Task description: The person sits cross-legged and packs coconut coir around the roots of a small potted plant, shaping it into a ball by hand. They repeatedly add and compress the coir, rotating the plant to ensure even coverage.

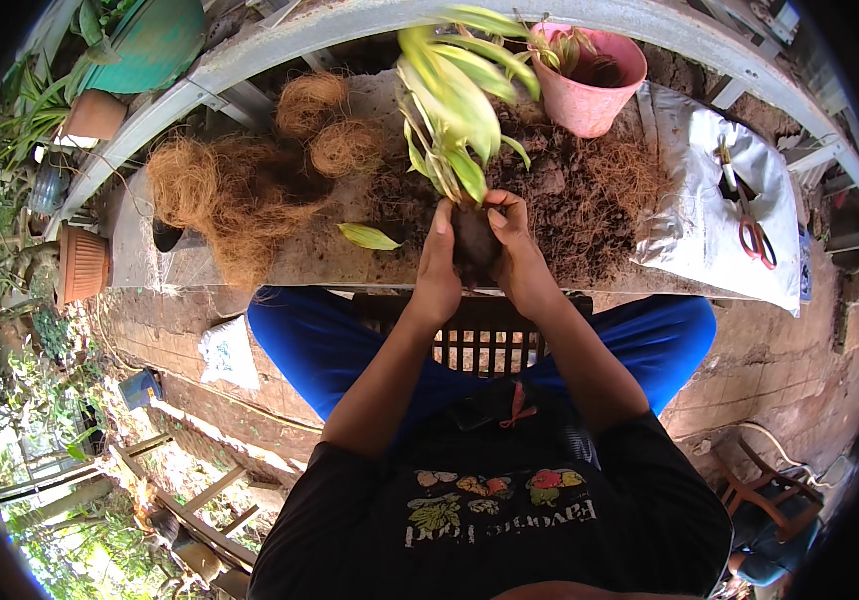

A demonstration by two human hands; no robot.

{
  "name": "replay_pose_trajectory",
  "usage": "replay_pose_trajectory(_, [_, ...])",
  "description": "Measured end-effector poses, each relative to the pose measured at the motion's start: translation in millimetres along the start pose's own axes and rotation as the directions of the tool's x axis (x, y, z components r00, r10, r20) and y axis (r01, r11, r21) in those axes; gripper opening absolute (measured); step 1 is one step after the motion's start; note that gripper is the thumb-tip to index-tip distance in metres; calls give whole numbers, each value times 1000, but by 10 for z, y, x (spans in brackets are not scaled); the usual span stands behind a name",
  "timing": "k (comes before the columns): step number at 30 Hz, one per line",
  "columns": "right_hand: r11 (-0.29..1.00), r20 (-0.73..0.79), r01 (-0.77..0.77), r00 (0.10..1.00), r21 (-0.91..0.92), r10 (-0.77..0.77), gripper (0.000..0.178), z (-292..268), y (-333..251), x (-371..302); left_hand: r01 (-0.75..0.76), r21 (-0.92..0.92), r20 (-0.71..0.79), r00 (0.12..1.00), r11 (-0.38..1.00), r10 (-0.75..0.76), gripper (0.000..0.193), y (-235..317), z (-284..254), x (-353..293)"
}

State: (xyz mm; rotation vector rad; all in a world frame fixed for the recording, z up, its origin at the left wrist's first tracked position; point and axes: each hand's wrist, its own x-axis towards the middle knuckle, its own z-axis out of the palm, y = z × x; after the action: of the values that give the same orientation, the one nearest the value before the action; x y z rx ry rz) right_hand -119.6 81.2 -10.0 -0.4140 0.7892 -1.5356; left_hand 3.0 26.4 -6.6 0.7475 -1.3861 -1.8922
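Note:
Between my two hands is a leafy plant with long yellow-green leaves, its top blurred by motion. Its dark root ball sits just over the front edge of the table. My left hand presses the root ball from the left, fingers near the stem base. From the right, my right hand closes on the same clump, thumb and fingers at the top of the soil. Loose dark soil lies spread behind and right of my hands. One fallen leaf rests left of them.
Coconut fibre lies in a heap at left, with fibre balls behind. A pink pot holding a drooping plant stands at the back. Scissors lie on a white sack at right. A metal rail borders the far side.

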Motion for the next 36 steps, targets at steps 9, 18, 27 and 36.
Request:
replay_pose_trajectory(9, [879, 168, 309, 950, -363, -264, 42, 24, 102, -41, -191, -6, 24, 981, 982, 191, 46, -126, 15, 28])
replay_pose_trajectory(18, [145, 356, 452, 831, -880, -428, 38, 84, -278, -113, -151, -33, -50, 987, 988, 150, 42, -38, -13, 2])
replay_pose_trajectory(27, [-20, 462, 499, 787, -866, -409, 36, 103, -301, -128, -176, 164, -159, 966, 971, 202, 38, 66, 30, -66])
replay_pose_trajectory(36, [-224, 531, 482, 753, -847, -390, 36, 167, -207, -155, -48, -16, -313, 949, 999, 41, 25, 48, 7, -92])
